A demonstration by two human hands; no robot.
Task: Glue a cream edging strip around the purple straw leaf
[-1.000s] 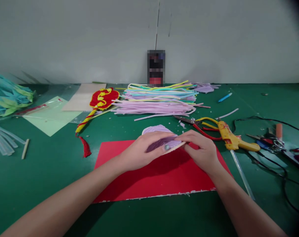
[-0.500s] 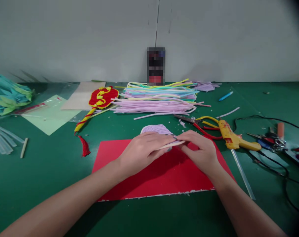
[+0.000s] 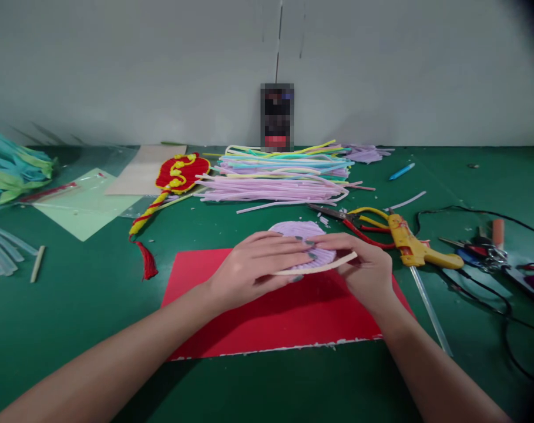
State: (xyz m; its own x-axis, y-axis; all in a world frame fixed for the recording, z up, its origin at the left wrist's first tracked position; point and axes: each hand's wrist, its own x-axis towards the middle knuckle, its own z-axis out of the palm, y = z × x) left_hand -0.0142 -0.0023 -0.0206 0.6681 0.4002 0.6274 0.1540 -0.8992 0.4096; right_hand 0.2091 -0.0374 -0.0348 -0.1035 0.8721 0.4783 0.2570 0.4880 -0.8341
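A round disc of lavender pipe cleaners [image 3: 299, 228], laid in close parallel rows, is held between my two hands above a red sheet [image 3: 267, 320]. A cream strip [image 3: 308, 270] runs along its near edge, with one end sticking out at the right. My left hand [image 3: 253, 261] grips the disc from the left, fingers across its top and thumb beneath. At the right edge my right hand [image 3: 366, 264] pinches the disc near the strip's end. The disc's underside is hidden.
Pipe cleaners [image 3: 275, 188] lie in a pile behind. To the right are pliers [image 3: 350, 222], a yellow glue gun [image 3: 412, 244] with its cord, and keys [image 3: 487, 252]. A red fan [image 3: 182, 173] with a tassel, green paper [image 3: 88, 205] and glue sticks [image 3: 2, 249] lie left.
The disc has turned and tilted so more of its ribbed lavender face shows. The strip's end now juts out at the right, and my right hand has shifted slightly right.
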